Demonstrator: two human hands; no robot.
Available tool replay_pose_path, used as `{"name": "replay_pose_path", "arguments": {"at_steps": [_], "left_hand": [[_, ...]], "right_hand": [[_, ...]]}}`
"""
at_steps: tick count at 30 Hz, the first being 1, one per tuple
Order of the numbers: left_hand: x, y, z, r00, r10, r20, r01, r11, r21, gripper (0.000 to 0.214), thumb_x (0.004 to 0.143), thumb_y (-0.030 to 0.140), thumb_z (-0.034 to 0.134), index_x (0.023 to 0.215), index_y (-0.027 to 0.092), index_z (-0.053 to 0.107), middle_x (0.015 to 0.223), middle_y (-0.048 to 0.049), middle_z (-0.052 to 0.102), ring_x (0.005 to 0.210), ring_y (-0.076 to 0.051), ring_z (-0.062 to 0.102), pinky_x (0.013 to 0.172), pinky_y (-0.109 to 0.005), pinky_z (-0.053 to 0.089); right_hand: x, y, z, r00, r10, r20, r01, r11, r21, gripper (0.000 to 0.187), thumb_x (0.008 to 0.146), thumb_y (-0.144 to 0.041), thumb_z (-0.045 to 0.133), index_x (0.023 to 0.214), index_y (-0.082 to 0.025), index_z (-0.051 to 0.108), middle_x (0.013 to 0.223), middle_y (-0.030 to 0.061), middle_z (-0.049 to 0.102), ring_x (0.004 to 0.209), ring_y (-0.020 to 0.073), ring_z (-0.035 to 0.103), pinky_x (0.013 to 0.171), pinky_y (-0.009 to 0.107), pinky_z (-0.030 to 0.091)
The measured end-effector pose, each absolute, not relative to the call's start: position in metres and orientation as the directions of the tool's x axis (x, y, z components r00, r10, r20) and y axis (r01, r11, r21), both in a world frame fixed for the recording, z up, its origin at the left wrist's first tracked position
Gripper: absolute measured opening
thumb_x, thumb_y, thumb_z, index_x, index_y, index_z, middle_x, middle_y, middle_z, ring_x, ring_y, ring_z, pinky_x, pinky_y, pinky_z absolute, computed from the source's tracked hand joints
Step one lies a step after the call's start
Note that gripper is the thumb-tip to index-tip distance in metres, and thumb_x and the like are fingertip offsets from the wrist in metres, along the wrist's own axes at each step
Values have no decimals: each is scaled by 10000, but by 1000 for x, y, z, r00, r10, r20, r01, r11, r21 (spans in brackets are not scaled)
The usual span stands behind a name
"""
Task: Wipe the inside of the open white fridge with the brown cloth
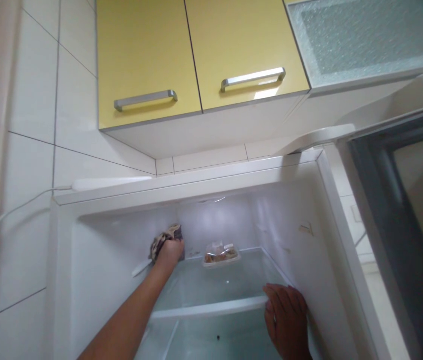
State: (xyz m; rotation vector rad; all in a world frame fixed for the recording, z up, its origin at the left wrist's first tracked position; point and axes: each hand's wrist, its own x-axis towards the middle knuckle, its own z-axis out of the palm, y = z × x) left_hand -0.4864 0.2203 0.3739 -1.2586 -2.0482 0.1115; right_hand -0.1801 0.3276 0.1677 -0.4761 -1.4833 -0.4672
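My left hand (173, 252) reaches deep into an open refrigerator and is closed on a crumpled, patterned brown-and-dark cloth (162, 241). The cloth is pressed near the left inner wall, by the back corner above the upper glass shelf (215, 281). My right hand (286, 315) grips the front edge of that shelf at its right end, thumb below and fingers on top. A clear plastic container (221, 255) with brownish food inside sits at the back of the shelf, right of the cloth.
A lower glass shelf (211, 340) carries a small dark speck. The refrigerator door (384, 210) stands open at the right. Yellow cabinets (147, 55) with metal handles hang above. A white cable (20, 205) runs along the tiled wall at the left.
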Motion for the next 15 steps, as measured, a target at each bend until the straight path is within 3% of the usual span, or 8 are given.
{"name": "replay_pose_path", "arguments": {"at_steps": [4, 7, 11, 15], "left_hand": [[-486, 207, 383, -278, 779, 562, 811, 504, -297, 324, 836, 113, 481, 963, 190, 769, 998, -139, 806, 982, -256, 751, 830, -337, 536], [-483, 201, 388, -311, 690, 654, 839, 522, -153, 386, 802, 157, 548, 1122, 251, 741, 1091, -120, 800, 1027, -278, 745, 859, -370, 543], [-481, 213, 389, -428, 424, 798, 822, 550, 149, 485, 850, 303, 542, 1324, 252, 629, 1158, -163, 773, 1022, -323, 739, 858, -445, 561], [-489, 250, 385, -534, 143, 833, 799, 407, 442, 531, 912, 318, 426, 1384, 98, 526, 1227, -257, 717, 1063, -336, 718, 884, -497, 567]], "right_hand": [[-181, 320, 171, 63, 58, 996, 538, 839, -83, 241, 944, -134, 430, 1066, -218, 620, 952, 39, 704, 946, 213, 589, 1008, 449, 387], [-183, 318, 171, 63, 66, 996, 529, 844, -89, 243, 941, -130, 433, 1073, -217, 618, 961, 40, 701, 952, 215, 589, 1012, 452, 384], [-185, 318, 171, 77, 66, 995, 534, 840, -97, 246, 935, -122, 432, 1070, -216, 615, 959, 42, 701, 958, 219, 587, 1023, 457, 380], [-185, 324, 169, 58, 47, 997, 582, 810, -72, 244, 918, -123, 438, 1057, -214, 617, 951, 46, 706, 947, 223, 589, 1015, 462, 378]]}}
